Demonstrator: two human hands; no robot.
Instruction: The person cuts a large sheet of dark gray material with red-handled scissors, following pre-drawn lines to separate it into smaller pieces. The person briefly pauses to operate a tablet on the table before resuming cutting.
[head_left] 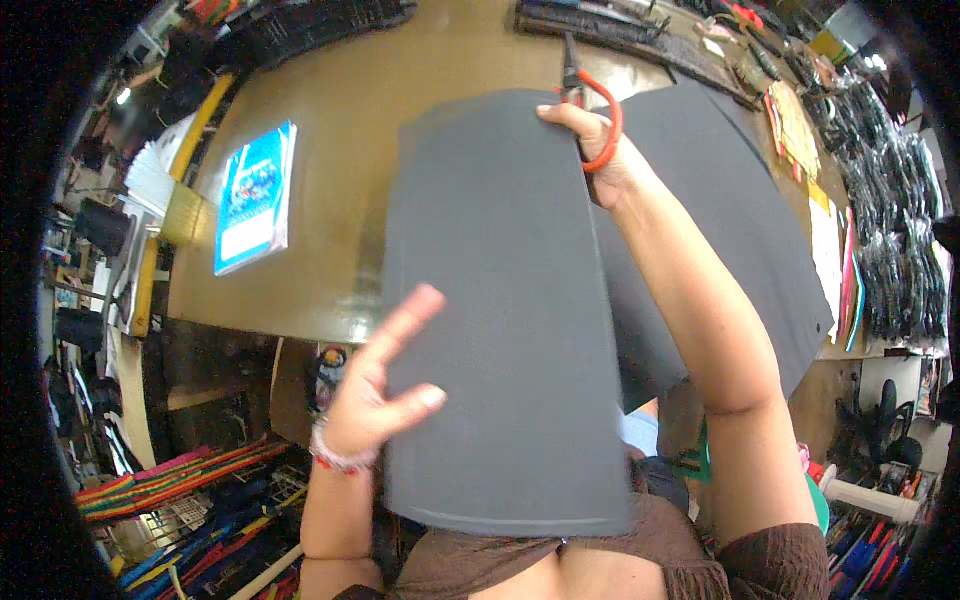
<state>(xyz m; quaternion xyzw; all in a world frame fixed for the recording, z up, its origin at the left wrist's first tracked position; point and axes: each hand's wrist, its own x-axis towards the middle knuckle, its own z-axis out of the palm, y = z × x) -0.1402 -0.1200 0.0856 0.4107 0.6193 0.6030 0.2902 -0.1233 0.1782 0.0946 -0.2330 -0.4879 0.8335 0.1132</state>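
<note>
- Dark grey sheet [500, 300] reaches from above the table [330, 130] back to the person's chest; a second dark sheet [720, 200] lies to its right, under the forearm.
- Right hand [612, 180] is closed around red-handled scissors [618, 118], thumb at the first sheet's far right corner; blur makes it hard to say whether it pinches that corner too.
- Left hand [375, 395] is spread, thumb and finger apart, over the sheet's left edge.
- Good handling calls for even support at both edges, no creasing, blades pointed clear of the sheet.
- Blue booklet [258, 195] rests on the brown tabletop, left.
- Wrapped black packets [880, 190] crowd the right; bright straps [190, 480] fill the lower left.
</note>
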